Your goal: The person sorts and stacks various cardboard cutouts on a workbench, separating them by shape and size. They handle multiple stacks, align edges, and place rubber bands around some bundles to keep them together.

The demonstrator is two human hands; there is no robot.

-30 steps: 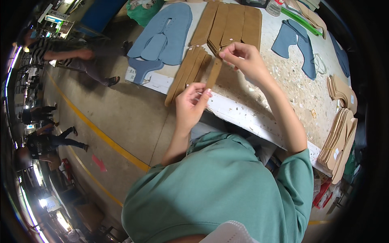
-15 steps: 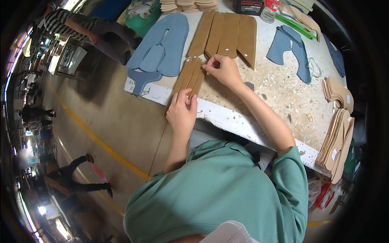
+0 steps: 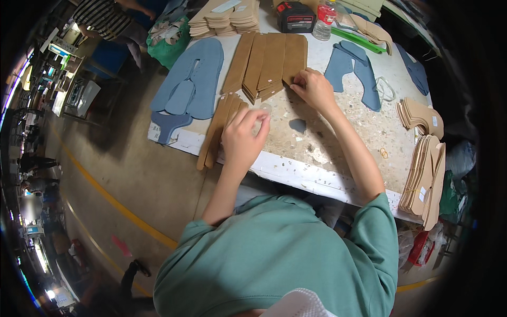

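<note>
Left hand: the left hand (image 3: 244,138) lies palm down at the near left part of the table (image 3: 296,171), fingers curled and close together, their tips on the near stack of tan strips (image 3: 217,132); I cannot tell whether it pinches a strip or only presses on it.
Right hand: the right hand (image 3: 315,87) sits farther in, fingers bunched at the near corner of the far row of tan strips (image 3: 266,64), touching its edge; a firm grip cannot be made out.
Near stack: long narrow tan pieces, long axis running from the near table edge, where the ends overhang, away and slightly to the right toward the far row.
Far row: several wider tan strips side by side, long axes pointing away from the person, near ends cut to points.
Left of the strips: large blue cut pieces (image 3: 193,79) lying flat.
Right of the right hand: more blue shapes (image 3: 351,66), then fanned tan stacks (image 3: 425,174) at the table's right edge.
Far edge: a plastic bottle (image 3: 323,21) and a dark box with red (image 3: 296,16).
Tabletop: pale and speckled with small scraps.
</note>
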